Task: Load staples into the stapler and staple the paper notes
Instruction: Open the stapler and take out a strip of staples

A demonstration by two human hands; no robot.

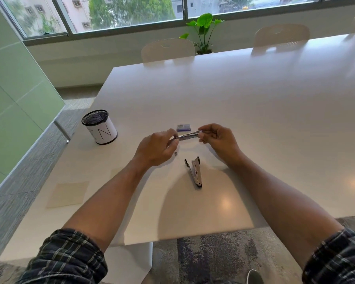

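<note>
Both hands hold a thin silver strip of staples point(188, 136) level above the white table point(254, 111). My left hand point(158, 147) pinches its left end and my right hand point(218, 140) pinches its right end. Just behind the strip lies a small blue and white staple box point(183, 127). Closer to me the silver stapler point(195, 172) lies open in a narrow V on the table, untouched. A tiny dark piece point(175, 153) rests beside my left hand. Pale yellow paper notes point(68, 194) lie flat at the left, near the table's edge.
A black mesh cup wrapped in white paper point(99, 126) stands at the table's left edge. Two white chairs point(168, 50) and a potted plant point(203, 31) are beyond the far edge, under the window. A shoe tip point(254, 276) shows on the carpet below.
</note>
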